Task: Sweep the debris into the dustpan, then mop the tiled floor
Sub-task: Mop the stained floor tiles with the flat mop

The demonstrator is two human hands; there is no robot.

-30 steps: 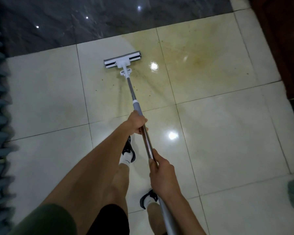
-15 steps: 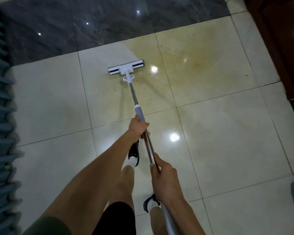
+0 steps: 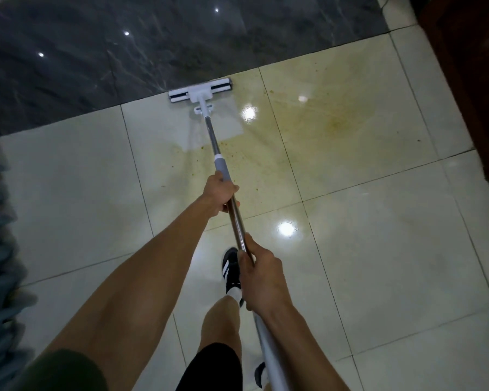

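- mop (image 3: 201, 93) head is being pressed flat at the pale tile's far edge by dark floor (image 3: 153, 46), reaching yellow stain (image 3: 333, 119)
- pole is being gripped by left hand (image 3: 220, 191) ahead for steering, right hand (image 3: 261, 277) behind for push

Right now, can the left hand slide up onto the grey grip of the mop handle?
Probably yes: the left hand already grasps the mop handle at the lower end of the grey grip, with nothing in between.

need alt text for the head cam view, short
Seen from above, a person grips a long mop with both hands, left hand ahead of right hand, its flat head at the dark floor's edge. A yellowish stain covers the pale tiles.
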